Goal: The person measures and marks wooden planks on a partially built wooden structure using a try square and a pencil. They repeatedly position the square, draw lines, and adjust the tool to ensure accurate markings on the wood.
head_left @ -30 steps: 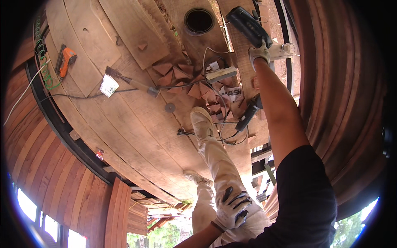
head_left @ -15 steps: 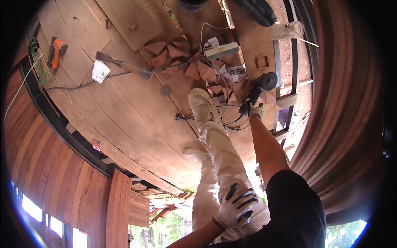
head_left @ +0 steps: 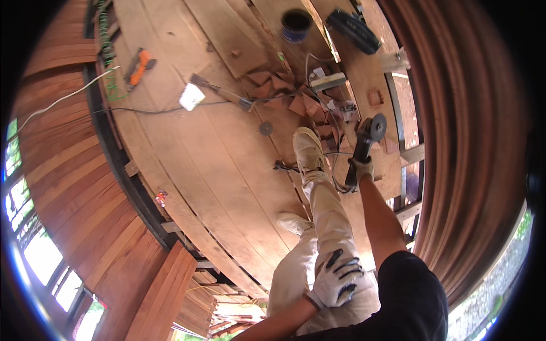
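My right hand [head_left: 363, 169], in a white and dark work glove, is closed around the rear of a black angle grinder [head_left: 363, 146]. The grinder's dark disc [head_left: 376, 126] points away from me, above the boards. My left hand [head_left: 336, 284], in a matching glove with dark fingertips, rests on my trouser leg [head_left: 361, 304] near the knee, its fingers spread and nothing in it. Beyond my shoe [head_left: 309, 149] lie several triangular reddish wood offcuts [head_left: 301, 105]. A loose round disc [head_left: 265, 128] lies on the planks left of them.
Plank flooring [head_left: 210, 159] has gaps and an open framed edge at right. An orange-and-black tool [head_left: 138, 69], a flat-bladed tool [head_left: 219, 90], a white piece [head_left: 191, 97], a dark bucket [head_left: 296, 25], a black case [head_left: 352, 31], a wood block [head_left: 328, 82] and cords lie about. Curved wooden walls [head_left: 74, 165] rise alongside.
The view has swung, so the floor and tools appear farther right and lower. The grinder stands more upright in the picture, still in my right hand. My left hand stays on my leg.
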The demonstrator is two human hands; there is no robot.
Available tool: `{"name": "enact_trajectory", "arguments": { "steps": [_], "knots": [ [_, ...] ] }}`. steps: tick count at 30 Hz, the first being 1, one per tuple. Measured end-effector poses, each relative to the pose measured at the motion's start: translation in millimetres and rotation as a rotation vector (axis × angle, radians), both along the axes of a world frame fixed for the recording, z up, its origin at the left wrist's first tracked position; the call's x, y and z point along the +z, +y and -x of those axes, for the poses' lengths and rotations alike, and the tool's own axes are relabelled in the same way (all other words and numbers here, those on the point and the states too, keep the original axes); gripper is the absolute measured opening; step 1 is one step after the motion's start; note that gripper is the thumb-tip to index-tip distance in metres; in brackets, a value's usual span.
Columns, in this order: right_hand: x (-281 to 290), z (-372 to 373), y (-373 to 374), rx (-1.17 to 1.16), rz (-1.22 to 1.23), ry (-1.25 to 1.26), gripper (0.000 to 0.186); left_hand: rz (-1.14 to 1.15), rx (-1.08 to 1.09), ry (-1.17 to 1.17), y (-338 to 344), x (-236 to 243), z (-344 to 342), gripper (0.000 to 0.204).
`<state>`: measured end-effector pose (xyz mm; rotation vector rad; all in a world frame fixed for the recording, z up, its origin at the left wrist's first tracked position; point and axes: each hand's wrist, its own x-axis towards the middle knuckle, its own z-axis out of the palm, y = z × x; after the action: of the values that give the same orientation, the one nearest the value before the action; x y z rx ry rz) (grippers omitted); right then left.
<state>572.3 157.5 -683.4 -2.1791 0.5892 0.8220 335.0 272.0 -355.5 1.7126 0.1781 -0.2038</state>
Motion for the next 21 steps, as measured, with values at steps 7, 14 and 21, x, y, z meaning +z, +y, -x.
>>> {"name": "enact_trajectory", "arguments": {
  "steps": [7, 14, 21],
  "knots": [
    [89, 95, 17, 0.272, 0.003, -0.052, 0.079, -0.255, -0.022, 0.092, -19, 28, 82, 0.039],
    [335, 118, 68, 0.547, -0.092, 0.09, 0.065, 0.038, 0.628, 0.424, 24, 113, 221, 0.037],
    [369, 133, 19, 0.953, 0.088, 0.091, 0.087, -0.237, 0.435, 1.181, 73, 131, 469, 0.043]
  ]
}}
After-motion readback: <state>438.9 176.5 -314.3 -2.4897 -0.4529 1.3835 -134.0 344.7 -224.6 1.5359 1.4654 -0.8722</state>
